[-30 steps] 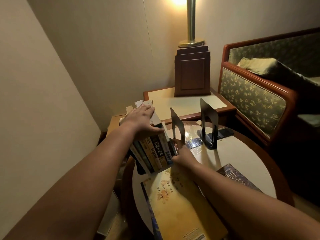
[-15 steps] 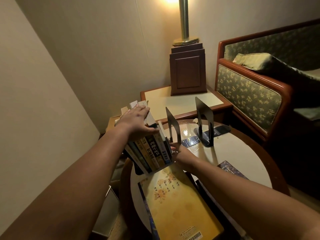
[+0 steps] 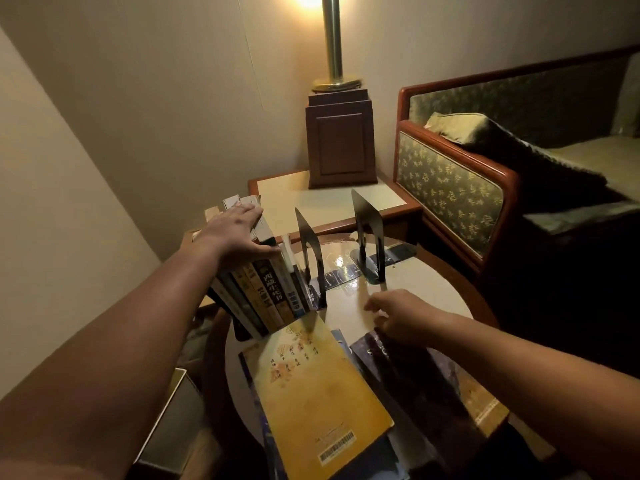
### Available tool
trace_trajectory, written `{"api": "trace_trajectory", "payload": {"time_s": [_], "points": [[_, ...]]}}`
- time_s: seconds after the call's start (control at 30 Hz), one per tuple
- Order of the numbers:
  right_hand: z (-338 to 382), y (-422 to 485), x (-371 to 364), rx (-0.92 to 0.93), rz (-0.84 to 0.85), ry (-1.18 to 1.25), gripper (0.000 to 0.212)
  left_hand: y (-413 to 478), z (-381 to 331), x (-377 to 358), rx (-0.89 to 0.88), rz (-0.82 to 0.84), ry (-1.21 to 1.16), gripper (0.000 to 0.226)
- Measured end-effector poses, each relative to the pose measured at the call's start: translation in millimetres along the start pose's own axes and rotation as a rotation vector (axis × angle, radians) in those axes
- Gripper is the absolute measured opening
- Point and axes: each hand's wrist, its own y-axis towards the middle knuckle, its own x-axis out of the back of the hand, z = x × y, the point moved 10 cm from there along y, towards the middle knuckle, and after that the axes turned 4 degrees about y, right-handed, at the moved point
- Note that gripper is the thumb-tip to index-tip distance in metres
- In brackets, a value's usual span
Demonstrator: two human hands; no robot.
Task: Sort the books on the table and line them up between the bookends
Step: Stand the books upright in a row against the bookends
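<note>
The row of upright paperback books with yellow, black and blue spines (image 3: 266,292) stands at the left edge of the table and leans to the left. Its right end is just beside the nearer black sheet-metal bookend (image 3: 310,258). The left hand (image 3: 232,233) lies flat across the tops of the books, fingers fairly straight and thumb down the spine side, steadying them and not clasping them.

The second black metal bookend (image 3: 369,230) stands apart to the right, so the gap between the two bookends holds no books. The right hand (image 3: 405,317) is at the far edge of the dark purple book lying flat (image 3: 415,386), fingers loosely bent. I cannot tell whether they have a hold on it. Beside that book lies a large yellow-covered book (image 3: 318,393), also flat on the round pale-topped table (image 3: 433,289).

The step appears to be fetching the next book. It would go best if the left palm bears down until the row stands straight. The dark book should be lifted by its spine edge, turned upright and slid in against the row.
</note>
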Motion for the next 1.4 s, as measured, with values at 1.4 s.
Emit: {"api": "trace_trajectory", "payload": {"time_s": [1.4], "points": [[-167,-77,31,-0.614,-0.226,0.088,0.108,10,11,-10,0.012,0.010,-0.047,0.115]]}}
